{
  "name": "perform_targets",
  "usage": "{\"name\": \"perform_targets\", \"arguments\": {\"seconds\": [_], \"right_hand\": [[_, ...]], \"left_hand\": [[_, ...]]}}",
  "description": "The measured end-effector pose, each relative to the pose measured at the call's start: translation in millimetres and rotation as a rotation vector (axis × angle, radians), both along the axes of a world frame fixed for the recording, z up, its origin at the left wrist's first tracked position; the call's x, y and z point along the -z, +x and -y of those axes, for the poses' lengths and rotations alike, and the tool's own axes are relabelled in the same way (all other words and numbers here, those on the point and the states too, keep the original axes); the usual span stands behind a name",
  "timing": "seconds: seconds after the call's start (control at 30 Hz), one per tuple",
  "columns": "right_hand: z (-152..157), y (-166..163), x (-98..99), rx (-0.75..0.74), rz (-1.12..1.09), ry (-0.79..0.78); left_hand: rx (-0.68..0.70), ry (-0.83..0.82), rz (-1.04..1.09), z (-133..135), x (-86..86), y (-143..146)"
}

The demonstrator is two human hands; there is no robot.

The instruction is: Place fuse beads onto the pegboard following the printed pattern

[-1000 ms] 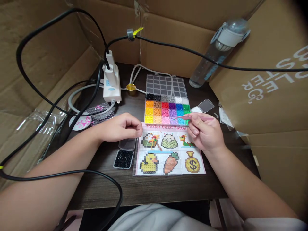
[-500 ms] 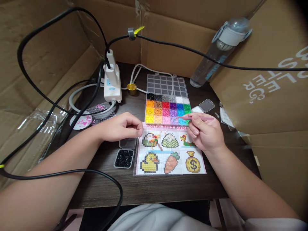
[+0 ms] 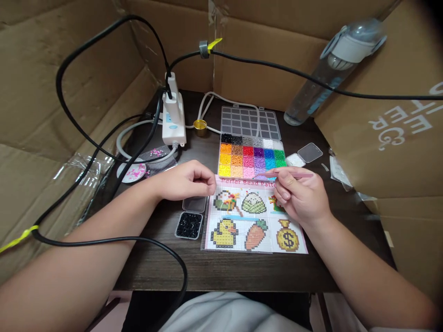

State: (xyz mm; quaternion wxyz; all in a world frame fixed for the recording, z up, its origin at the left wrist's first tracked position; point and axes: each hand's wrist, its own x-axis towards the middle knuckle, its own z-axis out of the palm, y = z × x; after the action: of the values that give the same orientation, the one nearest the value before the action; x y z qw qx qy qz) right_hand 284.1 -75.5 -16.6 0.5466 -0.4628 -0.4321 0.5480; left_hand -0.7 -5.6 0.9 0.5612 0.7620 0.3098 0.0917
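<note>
My right hand (image 3: pixel 304 192) is closed in a pinch around pink tweezers (image 3: pixel 294 175). Their thin tip points left, over the near edge of the bead box (image 3: pixel 218 159), which is sorted into many colours. Whether the tip carries a bead is too small to tell. My left hand (image 3: pixel 195 180) lies with curled fingers at the upper left corner of the Perler bead pattern sheet (image 3: pixel 238 230); anything in its fingers is hidden. A clear pegboard (image 3: pixel 204 246) overlaps the sheet, with some coloured beads around the upper left picture. Black beads (image 3: pixel 189 225) fill a small case below my left hand.
A white power strip (image 3: pixel 174 131), a gold cup (image 3: pixel 200 127) and a water bottle (image 3: pixel 313 87) stand towards the back. Black cables (image 3: pixel 263 67) hang across the view. Cardboard walls (image 3: pixel 263 27) enclose the table. Pink beads lie on a white dish (image 3: pixel 129 173) at left.
The view has turned slightly left, so everything sits further right. My right hand and the tweezers tip have come a little nearer to me, towards the sheet. My left hand stays put.
</note>
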Motion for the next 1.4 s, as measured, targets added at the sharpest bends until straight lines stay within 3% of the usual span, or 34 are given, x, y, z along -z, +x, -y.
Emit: {"name": "perform_targets", "arguments": {"seconds": [0.3, 0.73, 1.03, 1.4], "right_hand": [[9.2, -13.9, 5.6, -0.105, 0.251, 0.110], [8.0, -12.9, 5.9, -0.115, 0.232, 0.090], [5.1, 9.3, -6.7, -0.082, 0.389, 0.128], [1.0, 18.2, -7.0, -0.197, 0.497, 0.143]], "left_hand": [[0.010, -0.001, 0.003, -0.8, 2.6, -0.7], [0.002, 0.000, 0.009, -0.2, 2.1, -1.1], [0.010, 0.009, 0.001, -0.3, 1.8, -0.9], [0.008, 0.014, 0.003, 0.3, -0.2, -0.4]]}}
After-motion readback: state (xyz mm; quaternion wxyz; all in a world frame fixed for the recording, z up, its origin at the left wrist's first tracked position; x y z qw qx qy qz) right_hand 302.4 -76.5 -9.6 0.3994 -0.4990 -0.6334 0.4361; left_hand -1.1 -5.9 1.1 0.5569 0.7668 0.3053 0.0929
